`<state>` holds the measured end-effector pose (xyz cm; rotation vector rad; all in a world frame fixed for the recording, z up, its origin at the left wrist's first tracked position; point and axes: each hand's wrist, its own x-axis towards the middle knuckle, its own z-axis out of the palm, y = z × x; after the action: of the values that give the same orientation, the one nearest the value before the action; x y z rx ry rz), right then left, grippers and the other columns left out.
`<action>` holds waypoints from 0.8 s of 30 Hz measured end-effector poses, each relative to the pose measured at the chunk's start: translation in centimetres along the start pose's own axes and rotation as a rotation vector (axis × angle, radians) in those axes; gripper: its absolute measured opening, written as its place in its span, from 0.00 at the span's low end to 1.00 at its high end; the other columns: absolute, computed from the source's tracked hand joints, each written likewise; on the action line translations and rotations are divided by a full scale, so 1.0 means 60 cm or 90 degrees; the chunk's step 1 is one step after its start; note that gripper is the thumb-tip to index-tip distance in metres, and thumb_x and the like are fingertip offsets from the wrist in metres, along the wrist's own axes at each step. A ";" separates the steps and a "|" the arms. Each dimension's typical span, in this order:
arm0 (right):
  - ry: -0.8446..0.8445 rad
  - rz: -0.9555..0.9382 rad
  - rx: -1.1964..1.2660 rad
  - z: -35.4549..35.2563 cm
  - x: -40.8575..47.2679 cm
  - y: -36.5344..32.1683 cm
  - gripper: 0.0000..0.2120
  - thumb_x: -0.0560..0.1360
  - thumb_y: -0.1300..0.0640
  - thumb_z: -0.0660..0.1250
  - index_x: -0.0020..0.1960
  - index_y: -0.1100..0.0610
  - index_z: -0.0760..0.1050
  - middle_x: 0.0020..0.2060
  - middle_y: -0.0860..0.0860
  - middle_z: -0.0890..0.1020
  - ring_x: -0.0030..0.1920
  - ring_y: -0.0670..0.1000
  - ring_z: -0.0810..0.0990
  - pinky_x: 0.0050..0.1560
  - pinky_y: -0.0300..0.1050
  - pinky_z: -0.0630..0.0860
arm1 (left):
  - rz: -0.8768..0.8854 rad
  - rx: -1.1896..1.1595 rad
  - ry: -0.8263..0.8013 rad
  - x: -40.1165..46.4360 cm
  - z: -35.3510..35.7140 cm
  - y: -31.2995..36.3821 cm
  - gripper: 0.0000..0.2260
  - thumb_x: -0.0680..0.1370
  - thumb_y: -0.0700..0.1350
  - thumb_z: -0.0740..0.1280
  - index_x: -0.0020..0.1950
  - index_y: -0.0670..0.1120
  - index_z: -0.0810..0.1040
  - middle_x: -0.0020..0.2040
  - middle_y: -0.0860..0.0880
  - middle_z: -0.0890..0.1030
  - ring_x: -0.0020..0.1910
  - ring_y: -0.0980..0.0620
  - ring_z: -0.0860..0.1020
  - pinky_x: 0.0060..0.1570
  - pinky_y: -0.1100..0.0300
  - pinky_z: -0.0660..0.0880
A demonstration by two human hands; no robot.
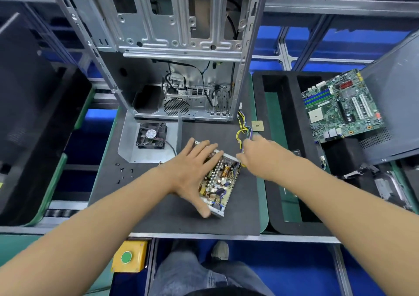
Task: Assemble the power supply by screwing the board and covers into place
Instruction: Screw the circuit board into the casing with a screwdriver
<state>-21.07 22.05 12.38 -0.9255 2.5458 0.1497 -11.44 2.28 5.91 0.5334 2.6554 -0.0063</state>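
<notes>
The open power supply (221, 181), a metal tray with its circuit board showing, lies on the dark mat (158, 211) in the middle. My left hand (192, 171) grips its left side, fingers spread over the far edge and thumb at the near corner. My right hand (260, 152) is closed on the bundle of yellow and blue wires (241, 134) that leaves the supply's far right corner. A grey metal cover with a black fan (151, 135) lies to the left on the mat. Several small black screws (122, 173) are scattered near the mat's left edge.
An empty computer case (181, 57) stands upright behind the mat. A green motherboard (340, 107) rests on black foam at the right, next to a grey side panel (399, 96). A small square chip (257, 126) lies by the wires. A yellow button box (129, 258) hangs below the table edge.
</notes>
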 end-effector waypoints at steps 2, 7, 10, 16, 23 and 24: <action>-0.009 -0.038 0.016 -0.002 -0.007 -0.004 0.11 0.78 0.61 0.58 0.60 0.59 0.65 0.54 0.58 0.70 0.49 0.60 0.74 0.47 0.52 0.73 | 0.007 0.049 0.003 0.003 0.003 0.000 0.73 0.51 0.86 0.59 0.81 0.42 0.37 0.81 0.40 0.44 0.80 0.39 0.42 0.75 0.34 0.39; 0.049 -0.040 -0.088 -0.007 -0.014 -0.008 0.10 0.79 0.60 0.61 0.59 0.59 0.71 0.37 0.51 0.61 0.47 0.59 0.73 0.40 0.49 0.67 | -0.012 0.092 0.085 0.000 0.013 0.011 0.70 0.53 0.84 0.62 0.81 0.40 0.48 0.77 0.39 0.58 0.76 0.38 0.56 0.75 0.35 0.47; 0.055 -0.010 -0.109 -0.001 -0.009 -0.015 0.11 0.81 0.51 0.60 0.52 0.58 0.74 0.35 0.50 0.61 0.52 0.60 0.77 0.41 0.48 0.67 | -0.018 0.090 0.093 -0.001 0.016 0.013 0.68 0.54 0.83 0.61 0.81 0.40 0.51 0.76 0.39 0.60 0.75 0.38 0.58 0.75 0.35 0.47; 0.014 -0.059 -0.104 0.018 -0.009 0.006 0.11 0.82 0.55 0.58 0.61 0.58 0.69 0.56 0.57 0.71 0.54 0.60 0.76 0.49 0.53 0.74 | -0.030 0.062 0.092 -0.003 0.022 0.020 0.69 0.54 0.85 0.58 0.81 0.40 0.49 0.76 0.39 0.59 0.76 0.37 0.56 0.74 0.33 0.46; 0.055 0.007 -0.093 0.026 -0.015 0.000 0.15 0.79 0.65 0.61 0.63 0.55 0.71 0.53 0.56 0.73 0.50 0.60 0.78 0.46 0.50 0.74 | -0.081 0.010 0.121 -0.002 0.040 0.038 0.69 0.54 0.85 0.57 0.81 0.41 0.50 0.78 0.39 0.57 0.78 0.37 0.52 0.74 0.32 0.43; 0.051 0.011 -0.056 0.025 -0.013 -0.003 0.11 0.80 0.62 0.61 0.62 0.56 0.70 0.54 0.57 0.71 0.47 0.60 0.76 0.46 0.50 0.74 | -0.086 0.002 0.125 -0.004 0.041 0.039 0.68 0.54 0.84 0.57 0.81 0.41 0.50 0.78 0.39 0.56 0.78 0.37 0.52 0.74 0.32 0.43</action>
<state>-19.90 22.72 11.35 -0.9608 2.6407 0.2368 -9.39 4.13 3.93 0.3716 2.8783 0.0020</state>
